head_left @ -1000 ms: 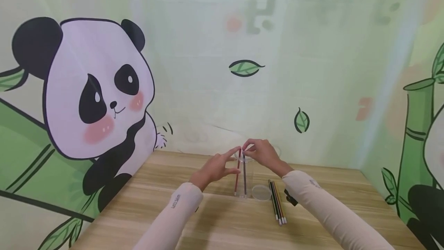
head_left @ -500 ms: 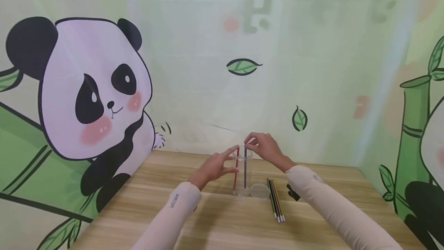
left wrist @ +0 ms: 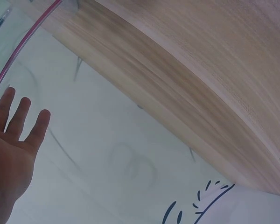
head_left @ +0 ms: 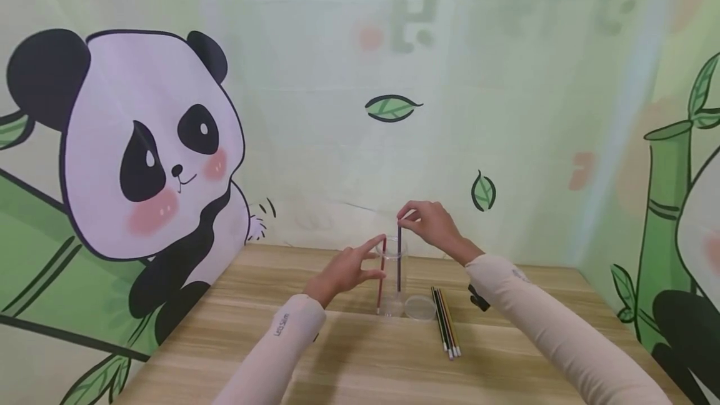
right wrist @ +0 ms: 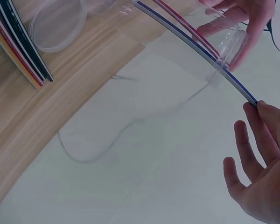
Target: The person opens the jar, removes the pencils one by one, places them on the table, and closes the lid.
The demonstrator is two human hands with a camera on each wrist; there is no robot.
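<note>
Clear cylinder (head_left: 390, 286) with a blue pencil (head_left: 399, 261) held partly inside
The left grip (head_left: 344, 269) is released, fingers straight, index fingertip at the top of a red pencil (head_left: 380, 292) leaning in the cylinder, which stands near the far edge of the table (head_left: 382, 361). A clear lid (head_left: 420, 307) lies flat just beside it. The right grip (head_left: 433, 225) pinches the blue pencil's top, its lower end above the cylinder's base. Rightmost, bunched pencils (head_left: 445, 320) lie, white ends away from the far edge.

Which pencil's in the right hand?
The blue-grey pencil, pinched above the clear container; the red pencil stands lower in it, the others lie on the table.
</note>
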